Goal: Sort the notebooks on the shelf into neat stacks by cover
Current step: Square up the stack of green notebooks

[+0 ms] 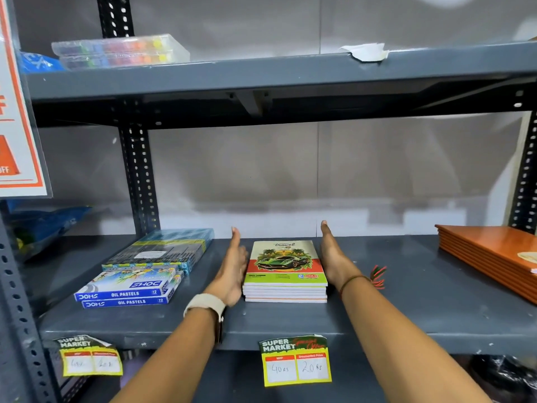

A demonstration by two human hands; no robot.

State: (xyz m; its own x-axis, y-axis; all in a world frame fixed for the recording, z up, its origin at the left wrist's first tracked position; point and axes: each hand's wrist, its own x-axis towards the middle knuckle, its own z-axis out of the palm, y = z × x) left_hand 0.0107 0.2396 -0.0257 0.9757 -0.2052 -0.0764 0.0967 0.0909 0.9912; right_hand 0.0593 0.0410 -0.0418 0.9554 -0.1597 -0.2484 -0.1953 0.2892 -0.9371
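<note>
Grey shelf (pixel 406 309), perhaps metal; notebooks (pixel 286 270) centred.

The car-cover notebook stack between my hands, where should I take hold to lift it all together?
Grip the notebook stack by its two long side edges, left hand from the left and right hand from the right. It lies flat and squared on the shelf with both sides clear, so pressing inward should probably keep the books aligned.
</note>
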